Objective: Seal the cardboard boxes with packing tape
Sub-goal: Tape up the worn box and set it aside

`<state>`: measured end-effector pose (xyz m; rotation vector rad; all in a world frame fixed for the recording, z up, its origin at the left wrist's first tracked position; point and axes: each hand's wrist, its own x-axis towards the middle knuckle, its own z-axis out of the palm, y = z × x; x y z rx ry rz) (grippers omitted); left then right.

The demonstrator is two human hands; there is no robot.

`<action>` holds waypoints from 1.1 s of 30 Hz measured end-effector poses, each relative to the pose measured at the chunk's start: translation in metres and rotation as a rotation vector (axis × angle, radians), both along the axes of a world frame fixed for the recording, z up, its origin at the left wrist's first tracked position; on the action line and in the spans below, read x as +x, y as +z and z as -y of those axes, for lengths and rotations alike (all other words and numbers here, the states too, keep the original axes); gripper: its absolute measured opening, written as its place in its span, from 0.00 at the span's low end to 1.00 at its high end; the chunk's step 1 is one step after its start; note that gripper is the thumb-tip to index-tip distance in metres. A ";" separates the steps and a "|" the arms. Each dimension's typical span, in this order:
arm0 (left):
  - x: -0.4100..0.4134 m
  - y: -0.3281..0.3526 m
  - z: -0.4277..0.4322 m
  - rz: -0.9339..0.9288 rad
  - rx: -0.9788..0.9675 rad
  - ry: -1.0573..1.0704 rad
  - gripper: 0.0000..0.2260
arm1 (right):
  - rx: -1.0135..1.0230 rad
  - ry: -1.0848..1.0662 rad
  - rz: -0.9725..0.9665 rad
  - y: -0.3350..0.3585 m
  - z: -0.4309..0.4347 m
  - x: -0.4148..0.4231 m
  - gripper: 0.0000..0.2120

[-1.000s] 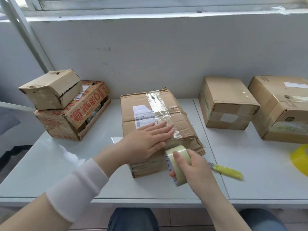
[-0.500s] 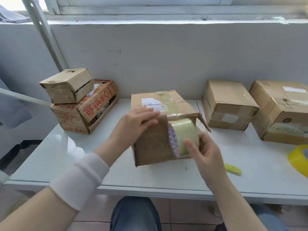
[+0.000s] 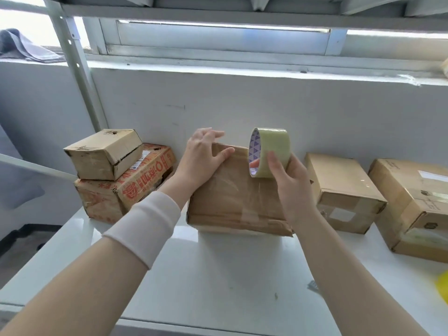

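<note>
The middle box [image 3: 232, 197] is at the centre of the white counter [image 3: 218, 275], close to the grey wall [image 3: 242, 105]. It is tipped up so that one wide brown face looks toward the camera. Its lower edge is down at the counter, but I cannot tell if it rests there fully. The left hand [image 3: 203, 156] grips the upper left corner of this box: the fingers go over the top edge and the thumb presses on the near face. A white wristband [image 3: 145, 226] sits on the left forearm. The right hand [image 3: 288, 187] holds the roll of tape [image 3: 269, 151] just above the upper right part of the box, with the thumb on the outer surface of the roll and the other fingers closed around it from behind. A strip of clear tape [image 3: 252, 204] shines on the face of the box below the roll, running down to the lower edge. To the left, a small dented box [image 3: 104, 154] lies on top of a box with red print [image 3: 135, 187], both near the wall. To the right stand two more closed boxes, a plain brown box [image 3: 344, 190] and a larger box [image 3: 417, 207] just beside it at the frame edge. A yellow thing [image 3: 442, 284] shows partly at the right border of the counter. Above the wall there is a window sill [image 3: 218, 69], and a grey cloth [image 3: 24, 47] lies on it at the far left.
</note>
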<state>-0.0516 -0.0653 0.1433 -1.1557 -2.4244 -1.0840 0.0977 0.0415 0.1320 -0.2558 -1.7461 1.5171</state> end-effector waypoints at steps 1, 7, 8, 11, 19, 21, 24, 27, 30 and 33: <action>-0.004 -0.004 0.004 0.193 0.125 -0.062 0.25 | 0.005 -0.018 -0.007 -0.002 -0.003 -0.004 0.16; -0.011 -0.010 0.000 0.868 0.583 -0.217 0.03 | 0.014 -0.001 0.002 0.000 -0.006 -0.024 0.27; -0.010 -0.007 -0.002 0.840 0.595 -0.179 0.05 | 0.004 0.014 0.000 0.005 -0.007 -0.029 0.27; -0.007 0.003 0.002 0.815 0.590 -0.101 0.08 | 0.008 0.077 0.029 0.027 -0.008 -0.039 0.18; -0.005 0.014 0.025 0.928 0.352 0.122 0.08 | -0.059 0.162 0.170 0.049 -0.003 -0.070 0.12; -0.003 0.001 0.022 0.646 0.044 0.193 0.14 | -0.121 0.157 0.218 0.032 -0.006 -0.073 0.13; 0.002 0.001 0.012 0.178 -0.380 0.145 0.20 | -0.158 0.141 0.209 0.016 -0.011 -0.073 0.14; 0.007 0.004 -0.006 -0.015 -0.646 -0.043 0.21 | -0.080 0.104 0.265 0.010 -0.010 -0.072 0.17; 0.005 0.003 -0.014 -0.021 -0.779 -0.054 0.22 | -0.075 0.137 0.276 0.011 -0.010 -0.064 0.10; 0.001 -0.002 -0.013 -0.011 -0.823 -0.022 0.23 | -0.020 0.096 0.276 0.016 -0.009 -0.051 0.08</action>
